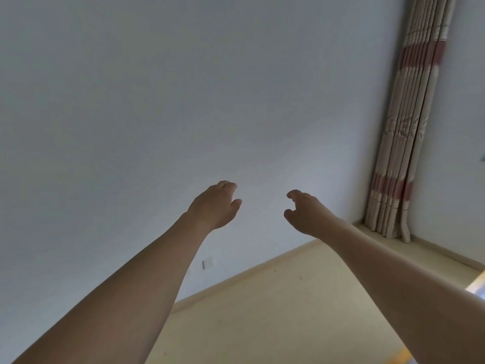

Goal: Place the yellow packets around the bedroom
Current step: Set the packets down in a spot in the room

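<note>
We are holding our left hand (214, 204) and right hand (305, 214) out toward the wall (157, 101), apart, fingers loosely curled, open, gripping nothing.

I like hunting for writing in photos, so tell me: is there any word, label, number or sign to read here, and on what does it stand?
None: no readable text shows anywhere in this view.
The wall is bare.
The wall plate shows no marking that can be made out; it is too small to tell.
The curtain has a woven leaf pattern and red bands, no lettering.
The left hand and right hand hold nothing printed.
</note>
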